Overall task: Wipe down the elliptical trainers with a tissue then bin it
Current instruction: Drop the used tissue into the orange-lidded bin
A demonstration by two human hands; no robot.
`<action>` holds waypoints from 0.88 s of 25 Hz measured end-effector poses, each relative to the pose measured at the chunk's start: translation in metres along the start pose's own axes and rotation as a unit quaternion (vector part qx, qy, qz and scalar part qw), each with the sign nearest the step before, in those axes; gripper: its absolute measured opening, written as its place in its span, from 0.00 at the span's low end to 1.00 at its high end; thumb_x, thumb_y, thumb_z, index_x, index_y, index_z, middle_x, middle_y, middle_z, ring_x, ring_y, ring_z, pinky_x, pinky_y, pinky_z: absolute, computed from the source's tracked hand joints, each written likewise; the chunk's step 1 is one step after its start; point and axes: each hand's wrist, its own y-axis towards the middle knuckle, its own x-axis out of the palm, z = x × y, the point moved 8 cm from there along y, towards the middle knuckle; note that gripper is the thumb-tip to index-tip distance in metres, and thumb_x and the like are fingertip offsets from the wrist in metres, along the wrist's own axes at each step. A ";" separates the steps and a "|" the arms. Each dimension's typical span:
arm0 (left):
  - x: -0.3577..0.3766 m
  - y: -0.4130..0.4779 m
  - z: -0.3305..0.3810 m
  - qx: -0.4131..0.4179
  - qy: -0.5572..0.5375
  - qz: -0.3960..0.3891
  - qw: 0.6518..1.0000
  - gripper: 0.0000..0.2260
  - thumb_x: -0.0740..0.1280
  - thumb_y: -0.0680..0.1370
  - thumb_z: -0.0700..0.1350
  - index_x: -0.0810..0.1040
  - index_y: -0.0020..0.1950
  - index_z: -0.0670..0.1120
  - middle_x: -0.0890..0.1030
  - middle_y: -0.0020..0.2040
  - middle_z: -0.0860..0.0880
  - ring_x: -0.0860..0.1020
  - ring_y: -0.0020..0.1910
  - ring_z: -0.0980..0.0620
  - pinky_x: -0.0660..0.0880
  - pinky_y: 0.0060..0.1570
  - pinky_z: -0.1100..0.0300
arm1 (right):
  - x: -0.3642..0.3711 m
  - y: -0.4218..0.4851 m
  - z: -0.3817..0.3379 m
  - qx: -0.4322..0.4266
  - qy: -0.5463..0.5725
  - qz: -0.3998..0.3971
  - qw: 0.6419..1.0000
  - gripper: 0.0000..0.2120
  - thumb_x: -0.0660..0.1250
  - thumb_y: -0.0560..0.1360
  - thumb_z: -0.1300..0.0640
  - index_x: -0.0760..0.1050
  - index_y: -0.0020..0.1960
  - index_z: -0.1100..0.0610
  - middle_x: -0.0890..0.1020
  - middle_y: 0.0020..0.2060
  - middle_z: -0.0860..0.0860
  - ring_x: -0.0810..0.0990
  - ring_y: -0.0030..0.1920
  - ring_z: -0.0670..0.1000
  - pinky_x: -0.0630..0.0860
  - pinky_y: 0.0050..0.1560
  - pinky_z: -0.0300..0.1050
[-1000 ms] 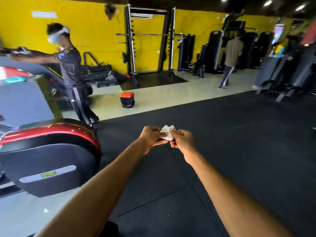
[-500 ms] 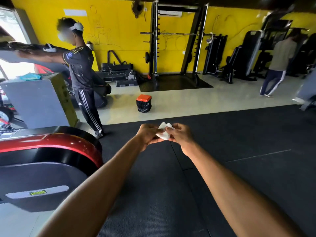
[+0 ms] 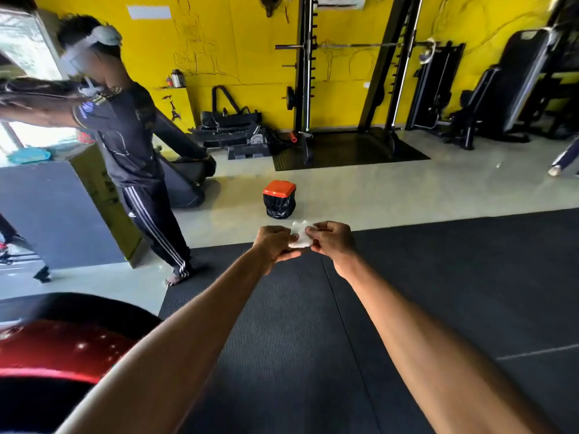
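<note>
Lower left: red and black elliptical trainer housing (image 3: 62, 355), now cropped to a corner of the view where a second ago most of the shroud showed. Indicates a turn and advance away from the machine; wiping judged finished or paused.

Left of centre: bystander in dark tracksuit (image 3: 131, 145), larger and closer than in the previous views, standing on the pale floor (image 3: 391, 195) at the edge of the black rubber mat (image 3: 438, 292).

Centre, beyond the hands: bin (image 3: 279, 199) with orange lid and black liner, standing on the pale floor. Closer and more central than a second ago, now just above the hands in the view. Consistent with an approach for disposal.

Centre, left hand (image 3: 275, 244): fingers curled, thumb and fingertips pinching the left edge of the tissue (image 3: 300, 238).

Centre, right hand (image 3: 332, 240): fingers curled, pinching the right edge of the same tissue. Grip unchanged across the three views; both arms extended forward.

Tissue: small, white, crumpled, held between the two hands over the mat edge, well clear of the bin. Possibly being folded or balled; motion blur prevents confirmation.

Remaining: close the gap to the bin, release the tissue inside. Lid state not readable from this angle.
</note>
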 end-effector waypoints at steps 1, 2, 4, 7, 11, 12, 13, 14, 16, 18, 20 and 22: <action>0.001 0.039 0.009 -0.003 0.003 0.008 1.000 0.03 0.70 0.80 0.34 0.81 0.47 0.39 0.84 0.45 0.41 0.84 0.38 0.48 0.84 0.36 0.59 | 0.005 0.040 0.001 0.006 -0.003 -0.006 1.000 0.03 0.75 0.75 0.60 0.81 0.46 0.56 0.85 0.38 0.54 0.83 0.35 0.49 0.84 0.43 0.47; -0.002 0.072 0.019 -0.005 0.001 0.019 1.000 0.03 0.70 0.80 0.34 0.81 0.46 0.39 0.84 0.45 0.41 0.84 0.39 0.48 0.84 0.36 0.60 | 0.010 0.076 -0.001 0.009 -0.007 -0.010 1.000 0.03 0.75 0.75 0.60 0.81 0.47 0.58 0.86 0.38 0.55 0.83 0.35 0.49 0.84 0.43 0.47; -0.009 0.139 0.037 -0.008 -0.003 0.036 0.999 0.05 0.69 0.80 0.33 0.81 0.45 0.40 0.84 0.46 0.40 0.84 0.41 0.47 0.84 0.37 0.60 | 0.023 0.143 -0.003 0.022 -0.006 -0.012 1.000 0.06 0.75 0.75 0.61 0.81 0.49 0.60 0.86 0.39 0.55 0.82 0.35 0.49 0.83 0.43 0.48; -0.020 0.256 0.060 -0.008 0.020 0.055 0.998 0.06 0.70 0.79 0.34 0.80 0.43 0.42 0.83 0.48 0.40 0.81 0.39 0.48 0.82 0.36 0.60 | 0.052 0.252 -0.001 0.044 -0.012 -0.023 0.999 0.04 0.74 0.76 0.61 0.81 0.49 0.59 0.86 0.40 0.56 0.82 0.35 0.50 0.84 0.44 0.49; -0.043 0.421 0.080 -0.017 0.019 0.066 0.998 0.05 0.72 0.77 0.33 0.80 0.52 0.38 0.82 0.51 0.39 0.80 0.37 0.49 0.82 0.31 0.61 | 0.101 0.401 0.011 0.050 -0.008 -0.052 0.997 0.03 0.73 0.76 0.61 0.81 0.43 0.58 0.84 0.37 0.55 0.79 0.36 0.52 0.80 0.41 0.49; -0.051 0.464 0.086 -0.022 0.015 0.069 0.997 0.08 0.73 0.77 0.33 0.80 0.55 0.38 0.82 0.51 0.38 0.80 0.37 0.49 0.82 0.31 0.61 | 0.116 0.442 0.015 0.052 0.001 -0.061 0.997 0.04 0.74 0.75 0.60 0.81 0.43 0.59 0.83 0.36 0.55 0.78 0.35 0.52 0.78 0.40 0.48; -0.059 0.508 0.093 -0.027 0.015 0.075 0.997 0.09 0.73 0.77 0.33 0.80 0.57 0.37 0.82 0.50 0.39 0.80 0.37 0.49 0.82 0.31 0.61 | 0.131 0.482 0.018 0.059 0.006 -0.067 0.996 0.05 0.75 0.75 0.59 0.81 0.45 0.61 0.83 0.36 0.56 0.78 0.35 0.52 0.77 0.39 0.46; -0.067 0.549 0.099 -0.034 0.019 0.077 0.996 0.11 0.73 0.77 0.33 0.80 0.58 0.37 0.82 0.49 0.40 0.80 0.37 0.50 0.82 0.32 0.60 | 0.144 0.519 0.022 0.075 0.012 -0.067 0.995 0.06 0.75 0.75 0.59 0.81 0.46 0.61 0.83 0.36 0.56 0.78 0.35 0.52 0.77 0.39 0.46; -0.078 0.626 0.116 -0.049 0.024 0.075 0.996 0.11 0.73 0.77 0.34 0.81 0.59 0.37 0.83 0.48 0.40 0.80 0.36 0.51 0.81 0.36 0.59 | 0.168 0.590 0.024 0.096 0.010 -0.067 0.993 0.06 0.75 0.76 0.59 0.81 0.47 0.61 0.83 0.37 0.56 0.78 0.36 0.53 0.77 0.41 0.47; -0.084 0.700 0.134 -0.063 0.026 0.072 0.995 0.11 0.73 0.77 0.35 0.81 0.59 0.38 0.83 0.47 0.41 0.80 0.36 0.51 0.81 0.38 0.57 | 0.185 0.663 0.024 0.107 0.014 -0.059 0.992 0.08 0.75 0.76 0.57 0.82 0.48 0.61 0.83 0.37 0.57 0.79 0.37 0.54 0.77 0.43 0.49; -0.083 0.763 0.150 -0.072 0.028 0.063 0.995 0.10 0.74 0.77 0.36 0.81 0.57 0.39 0.83 0.46 0.42 0.81 0.37 0.51 0.80 0.39 0.56 | 0.200 0.729 0.024 0.103 0.006 -0.053 0.993 0.14 0.75 0.75 0.53 0.82 0.51 0.63 0.84 0.38 0.57 0.80 0.37 0.54 0.80 0.44 0.50; -0.082 0.836 0.164 -0.074 0.036 0.059 0.995 0.08 0.74 0.77 0.36 0.82 0.56 0.41 0.83 0.46 0.43 0.81 0.38 0.51 0.80 0.39 0.56 | 0.213 0.807 0.029 0.091 -0.022 -0.037 0.995 0.12 0.76 0.74 0.55 0.82 0.52 0.62 0.86 0.44 0.58 0.83 0.39 0.53 0.83 0.42 0.49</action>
